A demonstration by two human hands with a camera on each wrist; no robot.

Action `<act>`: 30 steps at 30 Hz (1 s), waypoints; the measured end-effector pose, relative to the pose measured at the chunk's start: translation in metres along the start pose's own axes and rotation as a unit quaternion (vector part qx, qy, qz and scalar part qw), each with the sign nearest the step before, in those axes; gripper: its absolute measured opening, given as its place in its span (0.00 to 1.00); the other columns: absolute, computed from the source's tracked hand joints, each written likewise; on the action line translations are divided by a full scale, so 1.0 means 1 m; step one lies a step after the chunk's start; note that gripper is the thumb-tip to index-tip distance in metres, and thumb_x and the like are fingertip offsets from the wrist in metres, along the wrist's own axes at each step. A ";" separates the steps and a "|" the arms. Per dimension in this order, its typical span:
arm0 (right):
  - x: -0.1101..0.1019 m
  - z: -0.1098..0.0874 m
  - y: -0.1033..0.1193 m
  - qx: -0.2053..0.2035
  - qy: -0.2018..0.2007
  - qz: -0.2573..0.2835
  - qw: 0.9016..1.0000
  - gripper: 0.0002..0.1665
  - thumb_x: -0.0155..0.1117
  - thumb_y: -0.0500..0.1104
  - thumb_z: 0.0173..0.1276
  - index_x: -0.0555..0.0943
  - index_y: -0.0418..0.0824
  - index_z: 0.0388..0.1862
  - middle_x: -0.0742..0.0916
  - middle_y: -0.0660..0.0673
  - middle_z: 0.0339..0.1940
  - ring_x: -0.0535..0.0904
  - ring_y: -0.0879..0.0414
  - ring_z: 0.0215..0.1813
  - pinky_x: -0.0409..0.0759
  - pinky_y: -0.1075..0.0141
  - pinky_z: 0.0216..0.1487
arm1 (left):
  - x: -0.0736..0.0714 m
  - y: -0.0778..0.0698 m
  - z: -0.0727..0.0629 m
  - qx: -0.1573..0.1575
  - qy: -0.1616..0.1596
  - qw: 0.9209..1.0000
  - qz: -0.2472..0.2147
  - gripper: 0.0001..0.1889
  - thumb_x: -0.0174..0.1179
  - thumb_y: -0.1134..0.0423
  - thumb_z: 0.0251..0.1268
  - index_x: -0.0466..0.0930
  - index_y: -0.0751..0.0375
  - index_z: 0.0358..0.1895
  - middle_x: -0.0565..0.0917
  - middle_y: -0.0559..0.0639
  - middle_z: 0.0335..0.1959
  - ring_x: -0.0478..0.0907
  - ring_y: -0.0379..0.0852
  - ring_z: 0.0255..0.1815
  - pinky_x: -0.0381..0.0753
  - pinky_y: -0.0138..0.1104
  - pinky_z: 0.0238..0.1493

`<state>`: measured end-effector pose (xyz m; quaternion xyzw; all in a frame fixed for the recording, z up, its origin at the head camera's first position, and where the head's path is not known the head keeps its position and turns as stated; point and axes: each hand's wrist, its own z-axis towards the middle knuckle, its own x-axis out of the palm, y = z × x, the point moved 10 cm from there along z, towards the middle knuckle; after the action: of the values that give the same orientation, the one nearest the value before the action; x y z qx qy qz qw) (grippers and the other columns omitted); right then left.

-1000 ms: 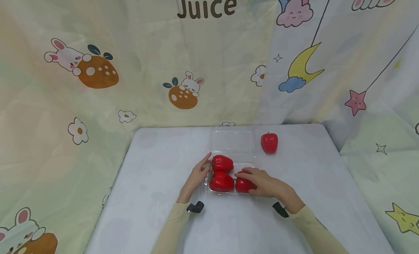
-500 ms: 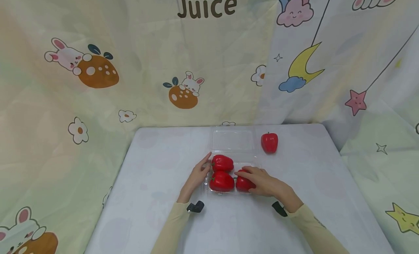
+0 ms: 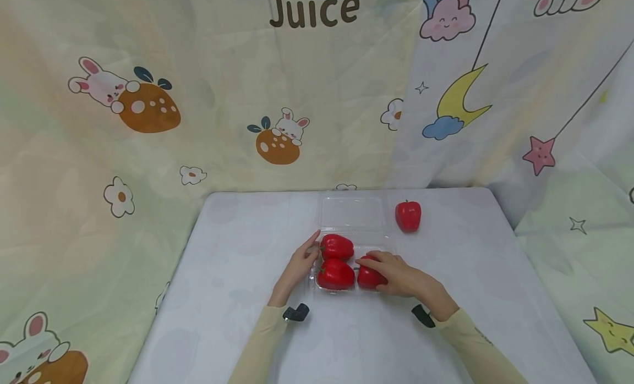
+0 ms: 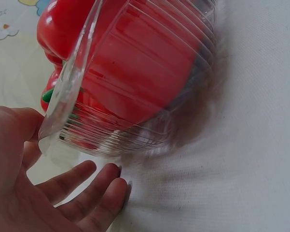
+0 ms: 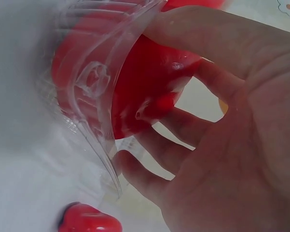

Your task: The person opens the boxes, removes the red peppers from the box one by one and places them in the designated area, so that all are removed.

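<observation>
A clear plastic clamshell box [image 3: 378, 242] sits mid-table, its lid [image 3: 353, 213] laid back behind it. Two red bell peppers fill its left side, the rear one [image 3: 337, 247] behind the front one [image 3: 335, 274]. My right hand [image 3: 398, 276] grips a third red bell pepper [image 3: 369, 276] in the box's front right corner, with its stem toward the left. In the right wrist view, fingers and thumb curve round that pepper [image 5: 145, 92] above the rim. My left hand [image 3: 299, 265] rests against the box's left side, fingers loosely extended below the rim [image 4: 67, 92].
One more red bell pepper [image 3: 408, 217] stands upright on the white table [image 3: 238, 318], to the right of the lid. A printed cloth [image 3: 213, 98] hangs right behind the table's back edge.
Nearly still. The right hand has shifted very slightly with the pepper in its grip; the left hand stays at the box's side.
</observation>
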<state>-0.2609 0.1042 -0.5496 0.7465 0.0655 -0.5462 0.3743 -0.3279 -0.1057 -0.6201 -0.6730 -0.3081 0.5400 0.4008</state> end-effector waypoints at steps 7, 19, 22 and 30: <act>-0.004 -0.001 -0.001 0.000 -0.011 0.004 1.000 0.51 0.82 0.39 0.49 0.70 0.47 0.73 0.76 0.38 0.66 0.71 0.41 0.67 0.87 0.49 0.50 | 0.000 -0.001 0.000 0.001 -0.001 1.000 -0.001 0.28 0.48 0.53 0.79 0.58 0.31 0.78 0.75 0.57 0.70 0.82 0.57 0.60 0.85 0.48 0.56; -0.007 -0.004 -0.001 0.009 -0.016 0.036 0.999 0.53 0.81 0.39 0.50 0.68 0.47 0.75 0.74 0.40 0.68 0.69 0.41 0.69 0.87 0.49 0.51 | 0.000 -0.001 -0.001 -0.005 0.001 1.000 -0.006 0.28 0.48 0.54 0.78 0.58 0.32 0.78 0.76 0.57 0.69 0.82 0.56 0.60 0.84 0.47 0.56; -0.008 -0.004 -0.001 0.011 -0.017 0.041 0.999 0.53 0.81 0.39 0.50 0.67 0.48 0.75 0.73 0.40 0.69 0.69 0.41 0.70 0.87 0.49 0.51 | -0.001 -0.002 -0.001 -0.006 0.001 1.000 -0.006 0.28 0.48 0.54 0.78 0.58 0.32 0.78 0.76 0.57 0.69 0.81 0.57 0.61 0.84 0.48 0.57; -0.012 -0.004 0.001 -0.002 -0.027 0.047 0.999 0.53 0.81 0.39 0.50 0.67 0.48 0.75 0.73 0.40 0.69 0.69 0.41 0.70 0.87 0.51 0.51 | -0.001 -0.001 -0.001 -0.004 0.001 1.000 -0.007 0.28 0.47 0.54 0.78 0.58 0.32 0.78 0.76 0.57 0.69 0.82 0.56 0.59 0.84 0.48 0.57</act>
<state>-0.2619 0.1102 -0.5385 0.7332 0.0211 -0.5476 0.4025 -0.3268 -0.1060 -0.6182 -0.6733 -0.3144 0.5350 0.4020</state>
